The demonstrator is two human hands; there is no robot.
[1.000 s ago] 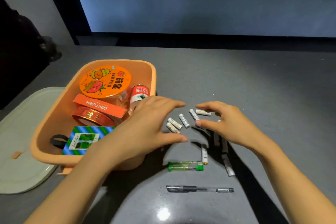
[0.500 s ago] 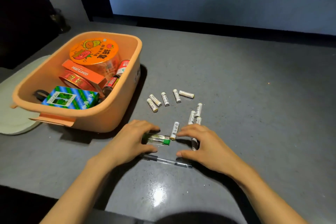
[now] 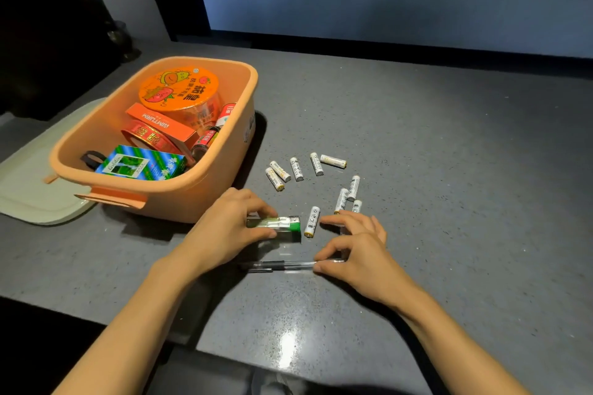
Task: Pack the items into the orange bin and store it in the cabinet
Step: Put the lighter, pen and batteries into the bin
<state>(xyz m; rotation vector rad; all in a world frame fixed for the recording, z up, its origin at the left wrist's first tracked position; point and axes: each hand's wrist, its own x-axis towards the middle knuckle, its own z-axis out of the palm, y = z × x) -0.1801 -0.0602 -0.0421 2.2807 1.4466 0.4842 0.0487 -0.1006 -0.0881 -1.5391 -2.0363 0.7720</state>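
Note:
The orange bin (image 3: 205,183) stands on the grey counter at the left, holding a round orange tub (image 3: 179,89), an orange box, a red tape roll, a green-blue box (image 3: 141,163) and small bottles. My left hand (image 3: 231,228) pinches a green lighter (image 3: 279,224) and holds it just above the counter. My right hand (image 3: 356,250) pinches the right end of a clear pen (image 3: 282,264) that lies on the counter. Several white batteries (image 3: 313,221) lie scattered beyond both hands.
A pale green lid (image 3: 29,189) lies flat under and left of the bin. The grey counter (image 3: 449,202) runs to a dark wall edge at the back and drops off at the near left. A dark object stands at the far left.
Both hands came back from the far batteries to the near items. My left hand closed on the lighter and raised it slightly; my right hand closed on the pen's end.

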